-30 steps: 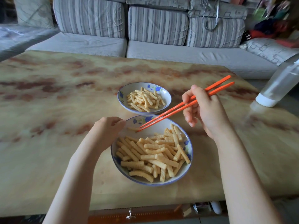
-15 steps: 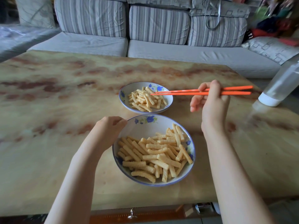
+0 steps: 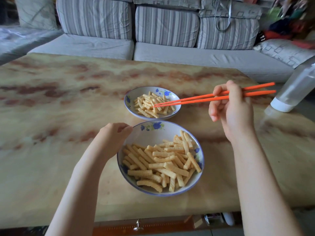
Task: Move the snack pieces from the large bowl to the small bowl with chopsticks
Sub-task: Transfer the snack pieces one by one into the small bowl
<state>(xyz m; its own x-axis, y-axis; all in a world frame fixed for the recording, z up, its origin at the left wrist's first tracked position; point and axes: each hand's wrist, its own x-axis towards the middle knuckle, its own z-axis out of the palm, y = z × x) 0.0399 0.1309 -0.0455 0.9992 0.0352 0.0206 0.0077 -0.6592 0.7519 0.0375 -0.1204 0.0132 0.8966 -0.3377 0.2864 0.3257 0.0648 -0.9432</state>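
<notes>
**A:** Where do we have the chopsticks (image 3: 196,99)?

**B:** We hold the orange pair in our right hand (image 3: 233,108), with the thumb and curled fingers pinching them near the upper ends. They run leftward from the hand. Their tips sit close together over the small bowl (image 3: 131,106), down at the pile of snack pieces (image 3: 146,103) in it. We cannot tell whether a piece is pinched between the tips.

**A:** And our left hand (image 3: 114,133)?

**B:** It is curled against the far-left rim of the large bowl (image 3: 153,135), with a fingertip touching the edge. We see only its back, so we cannot tell whether it grips the rim.

**A:** What is in the large bowl?

**B:** A heap of ridged yellow sticks (image 3: 162,160) fills its near half. The far inside wall is bare white.

**A:** Can we read anything?

**B:** Both bowls carry blue flower prints (image 3: 156,125). The clear bottle (image 3: 296,87) at the right table edge is too blurred for us to read.

**A:** And around us?

**B:** The bowls stand nearly touching on a marbled tan table (image 3: 51,99), the small one beyond the large. A striped grey sofa (image 3: 95,46) runs behind the table.
</notes>
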